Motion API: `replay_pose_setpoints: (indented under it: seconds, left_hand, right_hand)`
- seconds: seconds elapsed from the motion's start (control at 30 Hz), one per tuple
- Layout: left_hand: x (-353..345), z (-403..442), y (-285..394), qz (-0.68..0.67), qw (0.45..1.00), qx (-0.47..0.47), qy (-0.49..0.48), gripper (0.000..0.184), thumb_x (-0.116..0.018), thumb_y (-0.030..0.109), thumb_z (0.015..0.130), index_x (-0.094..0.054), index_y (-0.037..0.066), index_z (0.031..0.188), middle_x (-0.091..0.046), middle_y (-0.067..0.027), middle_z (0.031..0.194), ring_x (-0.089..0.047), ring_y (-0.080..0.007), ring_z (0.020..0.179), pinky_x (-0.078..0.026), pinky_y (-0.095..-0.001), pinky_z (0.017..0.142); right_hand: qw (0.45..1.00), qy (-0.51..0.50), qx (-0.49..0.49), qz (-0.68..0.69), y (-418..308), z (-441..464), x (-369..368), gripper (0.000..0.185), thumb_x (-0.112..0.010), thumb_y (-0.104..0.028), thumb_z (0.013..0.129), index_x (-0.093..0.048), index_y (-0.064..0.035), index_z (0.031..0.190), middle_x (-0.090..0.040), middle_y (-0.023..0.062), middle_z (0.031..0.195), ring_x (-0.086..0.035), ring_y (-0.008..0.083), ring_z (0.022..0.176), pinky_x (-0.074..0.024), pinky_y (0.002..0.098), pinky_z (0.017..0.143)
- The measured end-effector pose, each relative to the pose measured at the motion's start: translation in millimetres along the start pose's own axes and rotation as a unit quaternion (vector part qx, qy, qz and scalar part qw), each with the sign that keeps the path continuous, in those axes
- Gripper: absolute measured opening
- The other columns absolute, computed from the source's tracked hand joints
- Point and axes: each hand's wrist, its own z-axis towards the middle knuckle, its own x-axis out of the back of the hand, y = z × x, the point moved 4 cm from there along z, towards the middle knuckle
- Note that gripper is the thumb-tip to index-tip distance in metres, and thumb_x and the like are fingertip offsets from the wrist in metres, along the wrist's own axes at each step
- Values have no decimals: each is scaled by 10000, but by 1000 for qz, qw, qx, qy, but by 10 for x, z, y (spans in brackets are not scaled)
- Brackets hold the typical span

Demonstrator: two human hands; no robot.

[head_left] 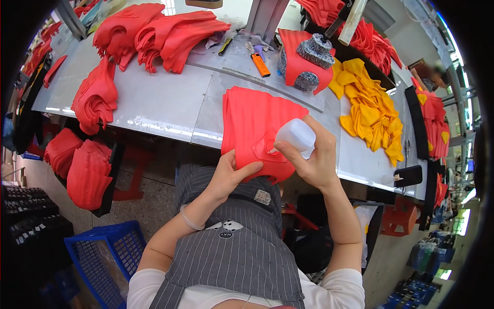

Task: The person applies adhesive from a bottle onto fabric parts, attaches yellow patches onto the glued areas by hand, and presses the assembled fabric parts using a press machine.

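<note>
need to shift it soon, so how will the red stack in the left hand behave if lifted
The red stack is probably floppy, since its near end curves where it overhangs the table. Its many thin layers could well slide or fan apart if the left hand loosened. It seems unlikely to roll, being broad and layered.

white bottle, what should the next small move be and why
Probably a light squeeze of the white bottle: the right hand holds it tipped, its lower end close to the red pieces, while the left hand holds their near edge.
</note>
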Motion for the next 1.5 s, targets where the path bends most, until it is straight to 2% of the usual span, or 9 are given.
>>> replay_pose_setpoints:
  seconds: [0.27, 0.47, 0.67, 0.9, 1.07, 1.1, 1.3, 1.37, 1.5]
  left_hand:
    - [0, -5, 16, -13, 1000, 8, 2, 423, -701, 98, 839, -541, -28, 1210, -640, -102, 1142, -612, -148, 1045, -477, -298, 918]
    - [-15, -2, 53, -69, 998, 8, -11, 402, -689, 82, 845, -544, -47, 1198, -634, -112, 1146, -601, -163, 1064, -461, -305, 939]
    - [-57, -31, 145, -106, 993, 29, -45, 472, -665, 75, 829, -497, -59, 1248, -599, -132, 1196, -592, -194, 1084, -454, -313, 946]
    - [-157, -48, 166, -113, 991, 30, -61, 534, -670, 61, 793, -471, -53, 1275, -589, -135, 1207, -575, -217, 1114, -431, -335, 974]
    - [-171, -25, 149, -90, 994, 19, -53, 533, -676, 58, 790, -476, -48, 1273, -582, -130, 1220, -563, -214, 1132, -423, -336, 982]
    - [-157, -34, 134, -84, 995, 20, -49, 531, -678, 58, 789, -479, -46, 1270, -583, -129, 1219, -562, -212, 1133, -423, -335, 981]
    - [-124, -6, 79, -73, 996, 12, -39, 499, -689, 54, 793, -504, -38, 1246, -604, -122, 1189, -579, -198, 1108, -437, -331, 967]
    - [-127, -2, 66, -79, 996, 9, -37, 497, -689, 46, 793, -504, -38, 1246, -607, -119, 1187, -583, -195, 1103, -443, -329, 963]
    - [-122, -16, 32, -96, 995, -8, -24, 482, -693, 35, 797, -514, -36, 1239, -617, -109, 1170, -592, -191, 1087, -454, -324, 953]
  right_hand:
    - [980, 65, -140, 123, 313, -337, 141, 243, -746, -197, 792, -593, -15, 843, -605, 35, 747, -576, 102, 715, -449, 273, 642]
    - [923, 145, -200, 294, 1150, -942, 548, 344, -657, -275, 854, -515, -14, 1029, -608, 74, 922, -594, 153, 888, -461, 304, 788]
    - [918, 226, -231, 230, 1288, -1294, 1134, 354, -668, 19, 822, -471, -23, 1113, -616, 199, 1203, -600, 161, 1020, -465, 273, 883]
    - [893, 398, -208, -30, 1958, -1797, 1615, 464, -732, -22, 797, -458, -5, 1171, -656, 136, 1010, -636, 174, 933, -490, 264, 836]
    - [826, 486, -181, -221, 1763, -1905, 1531, 572, -801, -148, 750, -467, -6, 1193, -508, 119, 1233, -461, 244, 1188, -377, 401, 993]
    - [812, 474, -136, -313, 1517, -1788, 1491, 459, -767, -116, 778, -506, -5, 1139, -551, 127, 1158, -520, 255, 1103, -420, 386, 924]
    - [956, 129, 6, -263, 1273, -599, 1002, 287, -699, -78, 788, -553, -22, 1028, -585, 146, 1005, -561, 351, 956, -462, 385, 816]
    - [958, 94, -34, -270, 1705, -210, 930, 286, -673, -118, 816, -545, -22, 1053, -589, 165, 1024, -556, 377, 984, -464, 399, 833]
    - [899, 230, -191, -320, 2650, 533, 1051, 445, -702, -201, 809, -481, -26, 1154, -592, 215, 1074, -569, 398, 1027, -479, 431, 852]
